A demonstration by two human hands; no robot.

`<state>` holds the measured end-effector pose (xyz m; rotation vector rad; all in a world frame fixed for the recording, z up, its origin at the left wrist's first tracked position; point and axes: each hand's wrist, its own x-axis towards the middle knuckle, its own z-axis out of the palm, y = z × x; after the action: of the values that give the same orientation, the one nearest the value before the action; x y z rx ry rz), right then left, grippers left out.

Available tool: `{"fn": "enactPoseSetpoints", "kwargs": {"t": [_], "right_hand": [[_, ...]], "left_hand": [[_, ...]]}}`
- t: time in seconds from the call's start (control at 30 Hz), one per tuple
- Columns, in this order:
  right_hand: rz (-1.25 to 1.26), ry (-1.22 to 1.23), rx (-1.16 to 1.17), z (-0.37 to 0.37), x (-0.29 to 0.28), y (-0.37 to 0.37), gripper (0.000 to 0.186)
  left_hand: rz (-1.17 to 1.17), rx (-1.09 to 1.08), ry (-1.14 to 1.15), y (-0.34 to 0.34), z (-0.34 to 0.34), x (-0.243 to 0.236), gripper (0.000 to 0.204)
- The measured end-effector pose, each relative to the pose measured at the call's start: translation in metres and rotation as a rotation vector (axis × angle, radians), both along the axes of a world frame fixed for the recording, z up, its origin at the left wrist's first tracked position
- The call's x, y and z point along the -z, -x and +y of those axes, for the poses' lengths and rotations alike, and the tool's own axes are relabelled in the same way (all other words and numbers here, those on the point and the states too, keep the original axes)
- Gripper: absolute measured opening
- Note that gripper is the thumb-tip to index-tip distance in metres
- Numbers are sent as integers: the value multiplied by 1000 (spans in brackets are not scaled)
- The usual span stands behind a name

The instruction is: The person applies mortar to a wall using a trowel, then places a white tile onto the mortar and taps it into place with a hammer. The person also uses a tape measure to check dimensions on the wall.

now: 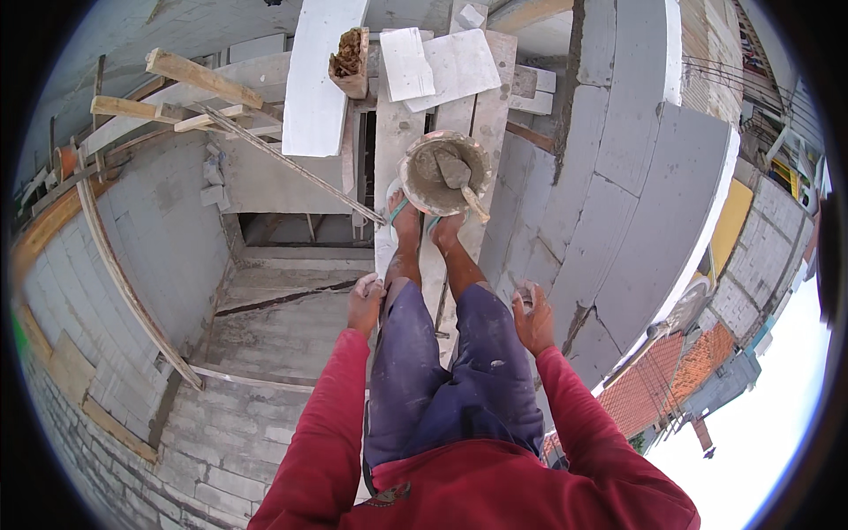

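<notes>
My left hand hangs beside my left thigh, its fingers curled in and no object visible in them. On the other side, my right hand is held off my right thigh; its dusty fingers bend loosely, with a gap between thumb and fingers. Neither hand touches the bucket, which stands on the planks just past my feet. Grey mortar coats its inside. A trowel leans in it, its handle over the near rim. Sandals are on my feet, on the narrow planks.
White block pieces lie beyond the bucket, beside a long white slab and a tan piece with a crumbly brown top. A grey block wall rises at right. Wooden beams cross at left, above a deep drop.
</notes>
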<state>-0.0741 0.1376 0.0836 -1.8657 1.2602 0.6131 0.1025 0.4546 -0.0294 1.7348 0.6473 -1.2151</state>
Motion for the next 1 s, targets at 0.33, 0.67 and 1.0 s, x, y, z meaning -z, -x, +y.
{"fn": "enactPoseSetpoints", "kwargs": {"t": [0.33,0.67,1.0], "right_hand": [[206,16,-117,41,2,67,39],[394,-532,352,54,-45,127,67],[271,-459,560,106,-47,142,61]], "left_hand": [[-25,150,-46,20,-18,46,37],[-99,426,-70,-9,-26,9,39],[-87,721,-18,-37,-68,-57,48]]}}
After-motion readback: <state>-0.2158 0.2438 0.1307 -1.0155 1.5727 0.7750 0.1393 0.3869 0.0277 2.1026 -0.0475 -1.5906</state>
